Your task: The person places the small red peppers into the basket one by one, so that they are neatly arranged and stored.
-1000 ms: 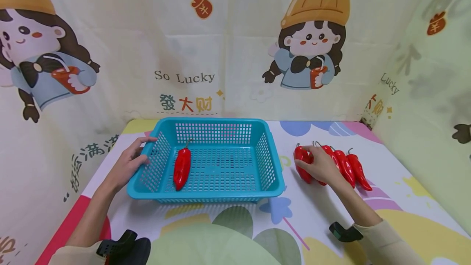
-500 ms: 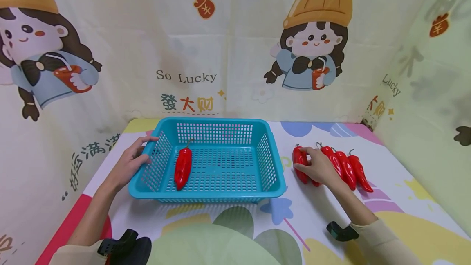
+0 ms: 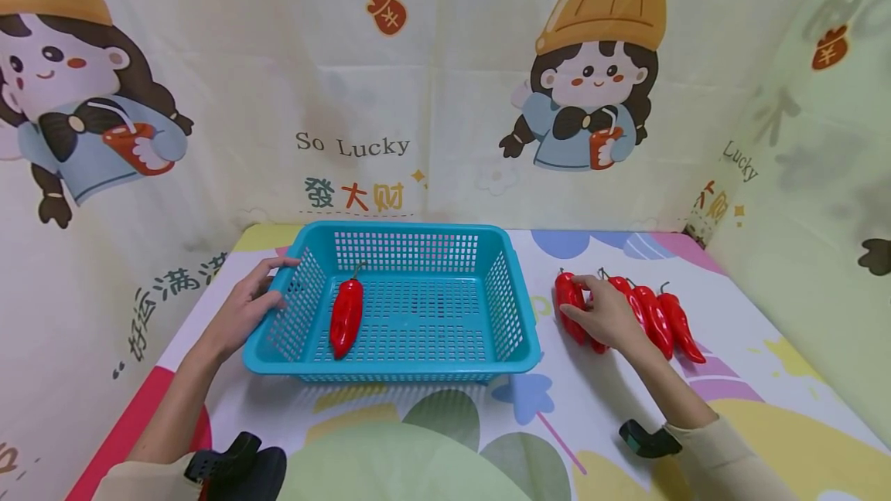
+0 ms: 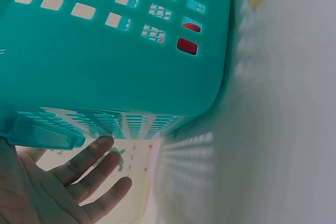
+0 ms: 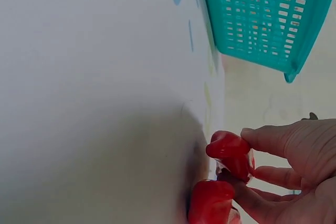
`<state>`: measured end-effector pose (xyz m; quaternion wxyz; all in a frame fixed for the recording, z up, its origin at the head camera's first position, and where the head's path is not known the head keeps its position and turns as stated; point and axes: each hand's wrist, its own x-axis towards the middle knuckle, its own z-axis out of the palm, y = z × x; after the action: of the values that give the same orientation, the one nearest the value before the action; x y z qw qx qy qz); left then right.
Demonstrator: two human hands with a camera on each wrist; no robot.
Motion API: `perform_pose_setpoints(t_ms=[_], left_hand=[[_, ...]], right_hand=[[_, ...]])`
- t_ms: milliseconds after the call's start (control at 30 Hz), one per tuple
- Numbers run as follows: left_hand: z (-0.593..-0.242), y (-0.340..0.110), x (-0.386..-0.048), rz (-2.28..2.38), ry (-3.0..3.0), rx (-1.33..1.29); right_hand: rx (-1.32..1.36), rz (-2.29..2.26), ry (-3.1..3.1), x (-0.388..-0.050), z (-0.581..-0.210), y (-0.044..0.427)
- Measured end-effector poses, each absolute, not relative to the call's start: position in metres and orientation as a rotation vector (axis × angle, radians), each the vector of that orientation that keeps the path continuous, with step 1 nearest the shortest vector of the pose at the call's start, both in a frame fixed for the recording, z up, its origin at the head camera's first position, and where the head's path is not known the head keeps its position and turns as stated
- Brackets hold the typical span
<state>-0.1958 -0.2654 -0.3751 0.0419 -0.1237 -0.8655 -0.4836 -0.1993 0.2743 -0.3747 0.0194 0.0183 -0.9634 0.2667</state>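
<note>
The blue basket [image 3: 418,368] stands on the table with one red pepper [image 3: 346,318] lying in its left part. At its left rim is the left hand [image 3: 240,311], thumb and fingers on the rim; in the left wrist view that hand [image 4: 68,187] shows fairly straight fingers beside the basket wall [image 4: 115,72]. Right of the basket, the right hand [image 3: 604,315] pinches the leftmost pepper [image 3: 569,301] of a row. The right wrist view shows thumb and fingers of the right hand [image 5: 299,166] around that pepper [image 5: 231,153], with another pepper [image 5: 210,203] close by.
More red peppers lie beside the right hand, among them one at the far right [image 3: 678,323] and its neighbour [image 3: 654,319]. A patterned cloth [image 3: 445,99] hangs behind the table, and another cloth wall [image 3: 800,238] stands at the right.
The right hand stays at the row's left end, and the pepper in its fingers has shifted slightly. The left hand and the basket keep their places; the view has moved a little.
</note>
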Motion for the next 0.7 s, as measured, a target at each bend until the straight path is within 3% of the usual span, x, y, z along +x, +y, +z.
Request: perform_pose_setpoints(t_ms=[700], left_hand=[[-0.376,-0.265,-0.197,-1.488,-2.632,-0.404]], right_hand=[[-0.020,0.963,-2.901,-0.201,-0.349,0.269]])
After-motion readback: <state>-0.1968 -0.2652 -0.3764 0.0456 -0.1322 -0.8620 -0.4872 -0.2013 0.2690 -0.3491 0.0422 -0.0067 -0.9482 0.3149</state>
